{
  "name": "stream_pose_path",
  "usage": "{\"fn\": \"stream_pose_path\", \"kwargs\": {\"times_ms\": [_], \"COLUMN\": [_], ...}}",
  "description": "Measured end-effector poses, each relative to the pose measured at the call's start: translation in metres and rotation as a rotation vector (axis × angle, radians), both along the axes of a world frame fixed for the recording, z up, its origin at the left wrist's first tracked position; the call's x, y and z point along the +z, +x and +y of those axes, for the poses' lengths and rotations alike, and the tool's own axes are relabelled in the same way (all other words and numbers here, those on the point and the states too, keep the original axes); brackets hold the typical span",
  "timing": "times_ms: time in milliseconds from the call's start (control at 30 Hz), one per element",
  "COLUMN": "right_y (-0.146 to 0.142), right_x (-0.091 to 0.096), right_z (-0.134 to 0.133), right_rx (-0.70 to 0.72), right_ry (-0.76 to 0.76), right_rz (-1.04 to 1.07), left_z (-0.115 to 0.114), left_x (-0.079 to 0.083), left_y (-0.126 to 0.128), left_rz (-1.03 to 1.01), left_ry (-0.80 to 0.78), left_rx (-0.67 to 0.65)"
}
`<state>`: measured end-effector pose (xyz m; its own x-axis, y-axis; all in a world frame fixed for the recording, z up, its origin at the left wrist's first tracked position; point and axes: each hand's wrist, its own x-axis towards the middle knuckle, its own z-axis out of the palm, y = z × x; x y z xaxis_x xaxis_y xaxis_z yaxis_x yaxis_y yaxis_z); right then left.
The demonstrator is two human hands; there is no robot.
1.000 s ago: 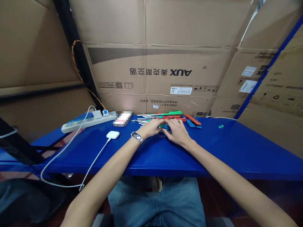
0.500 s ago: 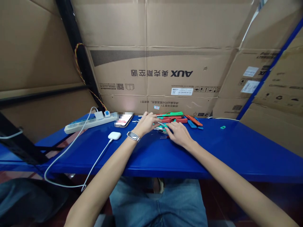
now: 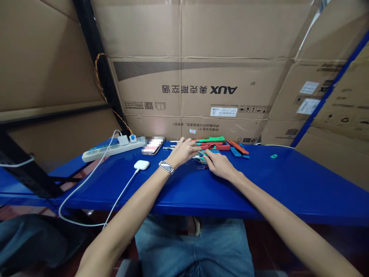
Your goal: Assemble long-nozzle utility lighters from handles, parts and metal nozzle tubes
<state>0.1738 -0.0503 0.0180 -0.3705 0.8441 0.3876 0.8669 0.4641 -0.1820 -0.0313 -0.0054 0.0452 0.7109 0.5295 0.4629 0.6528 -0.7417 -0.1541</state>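
My left hand (image 3: 182,152), with a watch on its wrist, rests with curled fingers on a pile of small screwdrivers (image 3: 215,145) that have green, red and blue handles and thin metal shafts. My right hand (image 3: 218,164) sits just right of it, fingers pinched round a thin shaft with a green handle (image 3: 202,155). Both hands meet over the near edge of the pile on the blue table (image 3: 282,181). What the left fingers hold is hidden.
A white power strip (image 3: 111,149) lies at the back left with a plug and cable. A white earbud case (image 3: 141,164) on a cable sits left of my left wrist. A phone (image 3: 152,145) lies beside the strip. A small green piece (image 3: 273,156) lies far right. Cardboard boxes (image 3: 198,84) wall the back.
My hands have drawn slightly apart and back from the pile. The right hand now pinches a green-handled screwdriver, where both hands lay flatter over the tools before.
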Motion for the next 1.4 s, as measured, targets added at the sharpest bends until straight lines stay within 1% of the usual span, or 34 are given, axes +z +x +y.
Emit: {"fn": "stream_pose_path", "kwargs": {"times_ms": [167,267,333,433,533,633,800,900,1000,1067,1200,1300,1400], "right_y": [-0.001,-0.001,0.0,0.001,0.003,0.004,0.003,0.003,0.004,0.005,0.005,0.005,0.009], "right_x": [0.001,0.0,0.0,0.002,0.003,0.003,0.001,0.002,0.002,0.002,0.002,0.001,-0.001], "right_z": [0.002,0.002,0.003,0.003,0.004,0.005,0.004,0.004,0.004,0.005,0.006,0.007,0.008], "right_rx": [-0.005,-0.015,0.02,0.111,0.15,0.108,0.046,0.053,0.046,0.023,-0.036,-0.015,0.023], "right_ry": [0.005,0.024,0.022,0.002,-0.006,-0.027,-0.071,-0.051,-0.019,-0.011,-0.003,0.01,0.026], "right_rz": [0.084,0.068,0.046,0.06,0.097,0.124,0.18,0.187,0.15,0.122,0.081,0.113,0.166], "left_z": [0.002,0.004,0.004,0.004,0.002,0.0,-0.002,-0.004,-0.005,-0.006,-0.008,-0.006,-0.001], "left_x": [-0.001,-0.002,-0.003,-0.003,-0.001,-0.001,-0.003,-0.004,-0.005,-0.006,-0.009,-0.009,-0.006], "left_y": [0.0,0.0,0.0,0.0,0.0,0.002,0.006,0.007,0.008,0.01,0.017,0.02,0.013], "left_rz": [-0.014,-0.026,-0.027,-0.014,-0.007,0.0,0.001,-0.003,-0.007,0.0,0.026,0.031,0.001], "left_ry": [-0.009,-0.017,-0.031,-0.044,-0.011,0.011,-0.012,-0.013,-0.008,0.012,0.112,0.146,0.134], "left_rx": [0.01,0.01,0.003,-0.015,-0.021,-0.02,-0.019,-0.016,-0.017,-0.029,-0.095,-0.13,-0.135]}}
